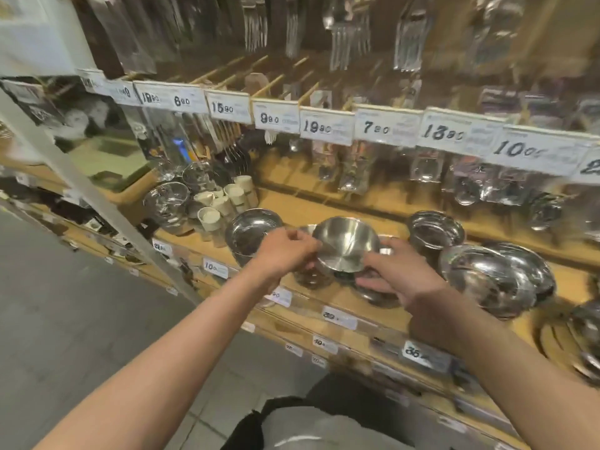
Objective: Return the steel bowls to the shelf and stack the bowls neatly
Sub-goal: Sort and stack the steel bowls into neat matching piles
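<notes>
I see my left hand (285, 251) pinching the tilted steel bowl (345, 243) by its rim above the shelf (341, 300) edge; my right hand (394, 274), fingers loose, touches its base

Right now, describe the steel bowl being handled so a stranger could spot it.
Find the wooden shelf below the row of price tags. At its front middle, the brushed steel bowl sits tilted between both hands, unlike the bowls resting flat around it.

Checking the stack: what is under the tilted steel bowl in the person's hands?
Under the tilted steel bowl, more steel bowls sit on the shelf; the right hand covers them, so their number is unclear.
</notes>
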Motion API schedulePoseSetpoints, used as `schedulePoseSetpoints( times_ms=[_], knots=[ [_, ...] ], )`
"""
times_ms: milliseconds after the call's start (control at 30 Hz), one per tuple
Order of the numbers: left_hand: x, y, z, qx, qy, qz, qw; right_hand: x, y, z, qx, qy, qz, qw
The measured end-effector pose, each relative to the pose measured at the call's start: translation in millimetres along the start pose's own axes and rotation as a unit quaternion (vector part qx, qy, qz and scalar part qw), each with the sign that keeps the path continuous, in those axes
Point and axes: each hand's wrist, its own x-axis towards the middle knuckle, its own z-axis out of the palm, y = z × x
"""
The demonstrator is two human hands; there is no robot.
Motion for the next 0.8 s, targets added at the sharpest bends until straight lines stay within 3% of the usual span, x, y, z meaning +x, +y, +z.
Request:
schedulePoseSetpoints(
  times_ms=[233, 500, 800],
  knots=[
    [73.5, -11.7, -70.7, 0.147, -0.001, 0.046, 0.988, 54.9, 8.1, 83.9, 0.010, 0.063, -0.020, 0.998],
    [95.2, -22.9, -68.4, 0.184, -0.044, 0.065, 0.980, 66.2, 26.6, 88.0, -0.094, 0.145, -0.027, 0.985],
    [103.2, -23.3, -65.2, 0.225, -0.084, 0.076, 0.968, 64.1, 26.0, 83.0, -0.101, 0.184, -0.014, 0.978]
  ],
)
